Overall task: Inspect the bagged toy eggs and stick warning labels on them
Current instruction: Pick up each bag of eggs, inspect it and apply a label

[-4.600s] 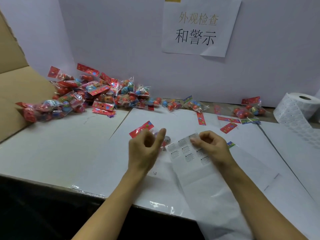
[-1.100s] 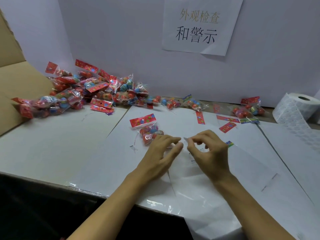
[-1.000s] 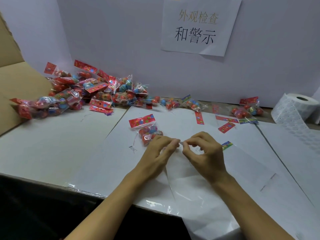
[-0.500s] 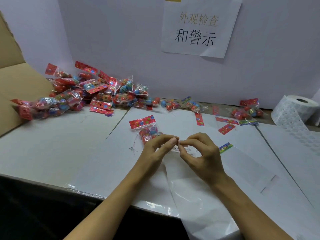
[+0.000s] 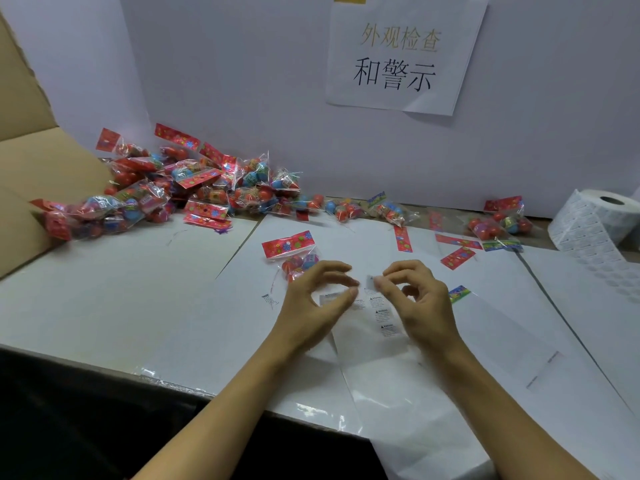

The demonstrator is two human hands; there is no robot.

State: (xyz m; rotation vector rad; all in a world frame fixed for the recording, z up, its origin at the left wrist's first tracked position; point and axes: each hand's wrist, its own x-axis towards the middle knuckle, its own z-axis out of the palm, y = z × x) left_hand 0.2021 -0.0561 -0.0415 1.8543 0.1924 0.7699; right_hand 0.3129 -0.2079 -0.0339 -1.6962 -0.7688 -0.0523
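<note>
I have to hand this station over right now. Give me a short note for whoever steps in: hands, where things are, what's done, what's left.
Right hand: pinching a peeled warning label at its fingertips.
Left hand: fingers curled over the label strip; whether it grips anything is unclear.
Current bag of toy eggs lies just beyond the left hand, label not yet on it.
Unsorted pile at back left; a few bags at back right; label roll far right.
Left to do: stick this label, then continue through the pile.

A white paper sign (image 5: 405, 53) with printed Chinese characters hangs on the white partition wall (image 5: 225, 81) behind the white-covered table (image 5: 114, 299). Left of the sign, a brown cardboard flap (image 5: 24, 161) leans over the table's edge.
</note>
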